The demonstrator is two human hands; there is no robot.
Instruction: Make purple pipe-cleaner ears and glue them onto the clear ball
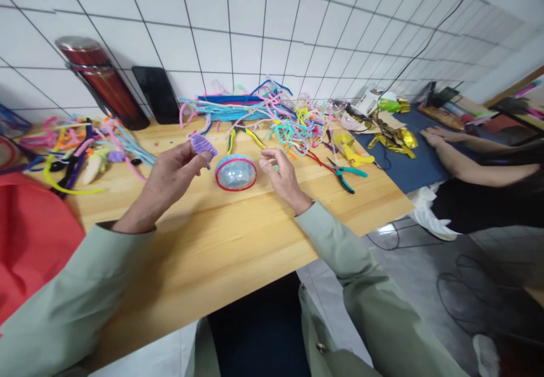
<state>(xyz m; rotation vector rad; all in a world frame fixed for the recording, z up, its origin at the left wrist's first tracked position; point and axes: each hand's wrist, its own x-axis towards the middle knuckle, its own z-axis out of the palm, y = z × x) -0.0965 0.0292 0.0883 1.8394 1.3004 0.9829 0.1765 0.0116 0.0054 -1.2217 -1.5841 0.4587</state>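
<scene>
Between the thumb and fingers of my left hand is a purple ridged piece that looks made of pipe cleaners, raised above the table. A clear plastic dome with a red rim and a light blue edge sits on the wood between my two hands. Just right of the dome is my right hand, fingers loosely bent and apart, apparently gripping nothing. A bit of green shows by its fingers; I cannot make out what it is. Behind the dome lie yellow-and-green handled pliers.
Pipe cleaners lie heaped along the tiled wall, more at the left. A red thermos and black phone stand there. Teal-handled pliers and a yellow tool lie right. Another person's forearms rest on a blue surface.
</scene>
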